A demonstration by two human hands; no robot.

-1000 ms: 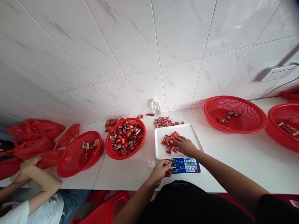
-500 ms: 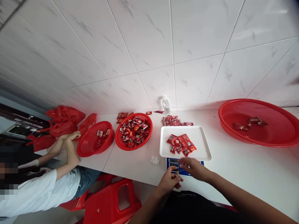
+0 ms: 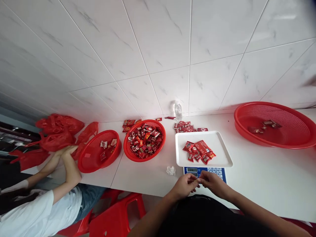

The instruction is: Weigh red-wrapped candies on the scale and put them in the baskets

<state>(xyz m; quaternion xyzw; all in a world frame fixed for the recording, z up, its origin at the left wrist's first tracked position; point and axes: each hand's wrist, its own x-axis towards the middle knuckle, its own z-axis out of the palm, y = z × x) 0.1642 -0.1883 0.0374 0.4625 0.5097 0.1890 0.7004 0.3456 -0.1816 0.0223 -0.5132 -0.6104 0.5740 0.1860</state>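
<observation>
My left hand (image 3: 184,187) and my right hand (image 3: 214,184) meet fingertip to fingertip in front of the blue keypad scale (image 3: 224,171). Both are closed in a pinch; whatever small thing they hold is mostly hidden by the fingers. Just beyond them, a white tray (image 3: 223,148) rests on the scale. Several red snack packets (image 3: 202,147) of different sizes lie in a loose group on it. A crumpled white tissue (image 3: 171,170) sits on the table left of the scale.
Left of the tray stands a red basket (image 3: 125,149) full of small red packets. A further red basket (image 3: 86,161) and red plastic bags (image 3: 58,131) are near a seated person's arms (image 3: 66,164). A large red basket (image 3: 247,138) is at right. A bottle (image 3: 178,111) stands by the wall.
My right hand has come down and in to meet my left hand, and their fingertips now touch. The view has shifted slightly; the packets on the tray look the same.
</observation>
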